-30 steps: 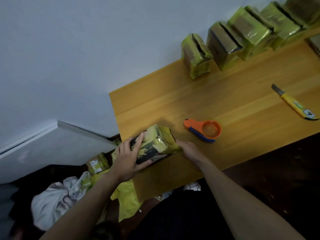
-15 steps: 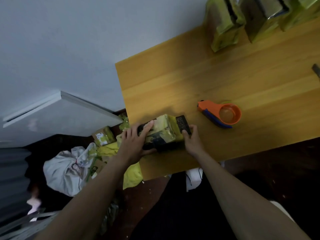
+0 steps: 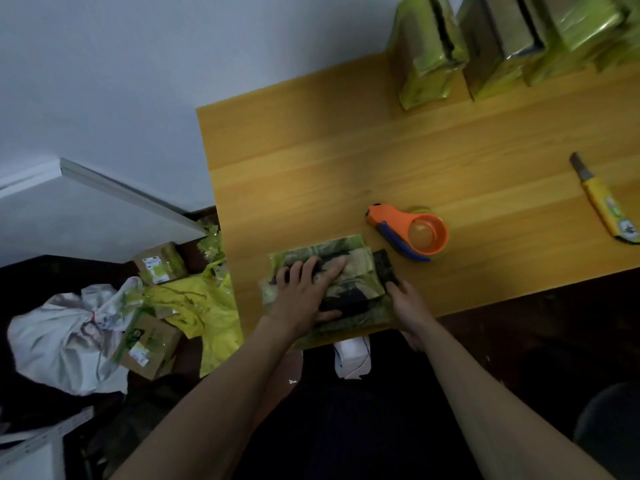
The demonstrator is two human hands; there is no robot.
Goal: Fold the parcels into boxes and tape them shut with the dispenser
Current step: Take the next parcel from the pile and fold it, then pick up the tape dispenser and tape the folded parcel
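Observation:
A green and black parcel [image 3: 360, 271] lies flat on the wooden table [image 3: 346, 161] at its near left corner. My left hand [image 3: 304, 292] presses down on top of it with fingers spread. My right hand [image 3: 405, 303] grips the parcel's right end, where a dark flap [image 3: 384, 268] sticks out. The orange tape dispenser [image 3: 412, 233] with a blue handle lies on the table just right of and beyond the parcel, untouched.
Several wrapped green parcels [image 3: 426, 53] stand in a row along the table's far edge. A yellow utility knife [image 3: 602, 206] lies at the right. On the floor to the left are cardboard boxes [image 3: 152, 341], yellow bags [image 3: 207, 306] and a white sack [image 3: 65, 341].
The parcel went from tilted on its edge to lying flat on the table. My left hand moved from its side onto its top. My right hand stays at the right end.

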